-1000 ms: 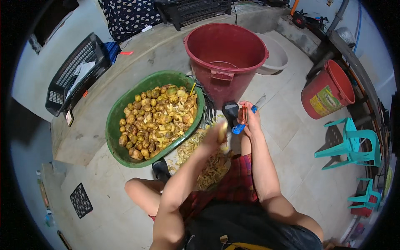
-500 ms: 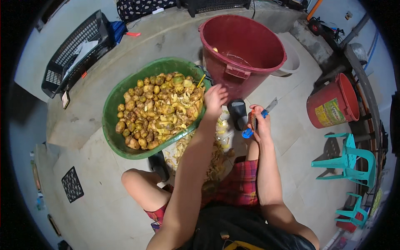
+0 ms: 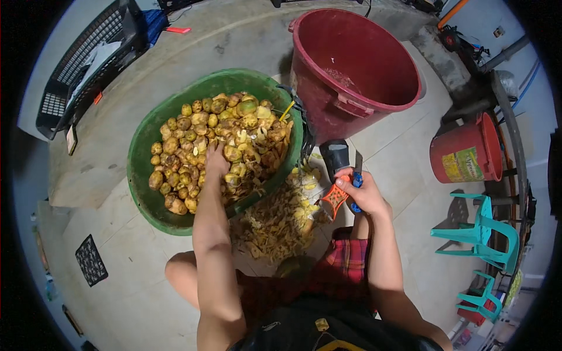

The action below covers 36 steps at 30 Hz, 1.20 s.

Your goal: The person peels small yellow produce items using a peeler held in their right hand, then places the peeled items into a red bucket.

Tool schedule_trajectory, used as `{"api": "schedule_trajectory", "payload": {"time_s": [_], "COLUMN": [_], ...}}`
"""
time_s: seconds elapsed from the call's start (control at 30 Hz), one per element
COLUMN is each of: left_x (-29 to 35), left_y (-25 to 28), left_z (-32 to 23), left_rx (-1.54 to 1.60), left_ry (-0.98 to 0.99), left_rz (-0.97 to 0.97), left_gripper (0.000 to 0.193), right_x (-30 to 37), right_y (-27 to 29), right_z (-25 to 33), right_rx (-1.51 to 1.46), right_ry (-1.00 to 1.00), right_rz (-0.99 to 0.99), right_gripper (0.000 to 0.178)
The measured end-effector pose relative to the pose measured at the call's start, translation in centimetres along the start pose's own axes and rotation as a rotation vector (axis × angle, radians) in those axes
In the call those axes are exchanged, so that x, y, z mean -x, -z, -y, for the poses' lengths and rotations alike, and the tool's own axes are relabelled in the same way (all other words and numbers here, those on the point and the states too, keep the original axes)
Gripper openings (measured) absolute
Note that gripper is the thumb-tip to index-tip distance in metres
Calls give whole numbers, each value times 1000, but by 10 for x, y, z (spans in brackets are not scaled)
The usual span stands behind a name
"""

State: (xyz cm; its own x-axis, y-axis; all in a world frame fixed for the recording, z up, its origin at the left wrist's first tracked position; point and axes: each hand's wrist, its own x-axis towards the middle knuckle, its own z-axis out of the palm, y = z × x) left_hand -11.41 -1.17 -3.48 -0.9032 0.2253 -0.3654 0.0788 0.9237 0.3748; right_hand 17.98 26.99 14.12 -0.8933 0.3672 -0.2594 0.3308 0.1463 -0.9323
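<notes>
My left hand reaches into a green tub full of brownish-yellow potatoes. Its fingers are stretched out and apart among them, touching the heap, with the tips partly hidden. Over my right knee, my right hand is closed round two tools. One is an orange peeler, pointing down and left. The other is a knife with a blue handle, its blade pointing away from me. Peelings lie piled on the floor between my legs, below the tub's near edge.
A large dark-red bin stands behind the tub on the right, with a little water at its bottom. A smaller red bucket and teal plastic chairs stand at the right. A black crate rests far left.
My left hand has moved from beside the red bin, left and down into the potatoes. My right hand has turned, and the peeler and knife now point differently.
</notes>
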Motion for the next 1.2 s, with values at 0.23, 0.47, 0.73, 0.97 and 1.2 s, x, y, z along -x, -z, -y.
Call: {"api": "schedule_trajectory", "payload": {"time_s": [0.23,0.47,0.73,0.97,1.2], "left_x": [-32,-12,92,175,240], "left_y": [-6,-13,8,23,28], "left_z": [10,28,-33,-92,-92], "left_rx": [-205,123,1574,1611,1505], "left_ry": [-2,-44,-38,-170,-216], "left_rz": [274,60,493,474,370], "left_gripper": [82,82,36,35,29], "right_x": [-9,-7,2,28,53], "right_y": [-16,-30,-48,-59,-48], "right_z": [9,8,-10,-10,-24], "right_rx": [46,189,632,568,581], "right_ry": [-11,18,205,230,304], "right_rz": [43,53,147,57,-83], "right_gripper": [19,24,31,39,46]}}
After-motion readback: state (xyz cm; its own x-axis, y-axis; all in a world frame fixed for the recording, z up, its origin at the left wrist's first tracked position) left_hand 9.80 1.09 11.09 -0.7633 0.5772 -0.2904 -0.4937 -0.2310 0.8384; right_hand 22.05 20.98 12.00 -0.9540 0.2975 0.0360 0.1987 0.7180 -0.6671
